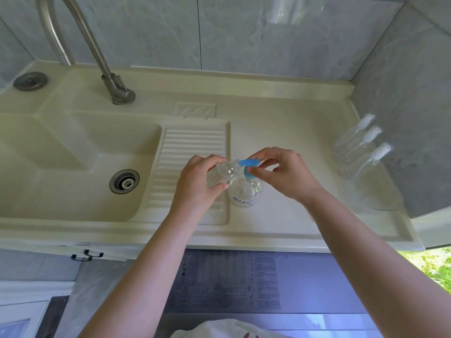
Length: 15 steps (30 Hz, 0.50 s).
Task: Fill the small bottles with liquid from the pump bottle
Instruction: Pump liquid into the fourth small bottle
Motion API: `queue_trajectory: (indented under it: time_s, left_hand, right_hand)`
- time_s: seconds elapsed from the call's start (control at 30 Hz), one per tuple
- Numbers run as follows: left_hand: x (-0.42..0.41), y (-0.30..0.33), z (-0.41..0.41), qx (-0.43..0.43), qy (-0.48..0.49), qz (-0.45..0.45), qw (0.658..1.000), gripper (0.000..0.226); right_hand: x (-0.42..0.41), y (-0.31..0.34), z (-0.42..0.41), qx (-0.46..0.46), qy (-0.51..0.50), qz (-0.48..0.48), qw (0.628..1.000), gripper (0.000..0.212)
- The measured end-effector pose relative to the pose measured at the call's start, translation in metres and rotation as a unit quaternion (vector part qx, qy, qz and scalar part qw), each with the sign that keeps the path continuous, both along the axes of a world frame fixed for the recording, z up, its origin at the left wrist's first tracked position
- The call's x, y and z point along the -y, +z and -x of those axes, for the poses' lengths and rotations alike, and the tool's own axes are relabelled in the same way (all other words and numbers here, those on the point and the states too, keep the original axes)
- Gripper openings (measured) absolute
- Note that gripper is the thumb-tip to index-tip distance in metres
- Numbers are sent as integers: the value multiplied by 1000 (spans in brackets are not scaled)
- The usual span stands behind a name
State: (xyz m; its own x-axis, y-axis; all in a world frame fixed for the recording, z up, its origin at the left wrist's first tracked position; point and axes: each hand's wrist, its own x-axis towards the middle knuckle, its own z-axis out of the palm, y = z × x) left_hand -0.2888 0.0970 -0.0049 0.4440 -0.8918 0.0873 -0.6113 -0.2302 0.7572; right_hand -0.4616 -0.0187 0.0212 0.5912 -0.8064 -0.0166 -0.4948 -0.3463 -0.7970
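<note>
A clear pump bottle (244, 192) with a blue pump head (247, 163) stands on the cream counter, just right of the ribbed drainboard. My left hand (199, 182) grips a small clear bottle (220, 173), tilted so its open neck meets the tip of the blue spout. My right hand (280, 172) holds the back of the pump head between thumb and curled fingers. Three more small clear bottles with white caps (361, 147) stand in a row at the right wall.
The sink basin (73, 164) with its drain lies to the left, under a tall metal faucet (107, 76). The ribbed drainboard (190, 152) sits between basin and bottles. A clear plastic pouch (373, 191) leans at the right wall. The counter's front edge (219, 242) runs below my forearms.
</note>
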Motion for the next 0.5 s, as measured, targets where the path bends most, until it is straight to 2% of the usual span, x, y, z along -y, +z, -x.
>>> queue_trajectory:
  time_s: [0.07,0.17,0.3,0.5]
  left_hand:
    - [1,0,-1,0,1,-2,1000,50]
    - [3,1,-3,6,1,-4,1000,51]
    - [2,2,-5,9,-1,-2,1000,50]
    - [2,2,-7,17,-10,-6,1000,50]
  right_hand:
    - [3,5,-5,10,-37,-61,997,9]
    - [11,11,-21,26,-87,-124,988,28]
    - [24,11,-48,-67,-94,-115,987,45]
    - [36,-3,-64,-145,-102,-108,978,49]
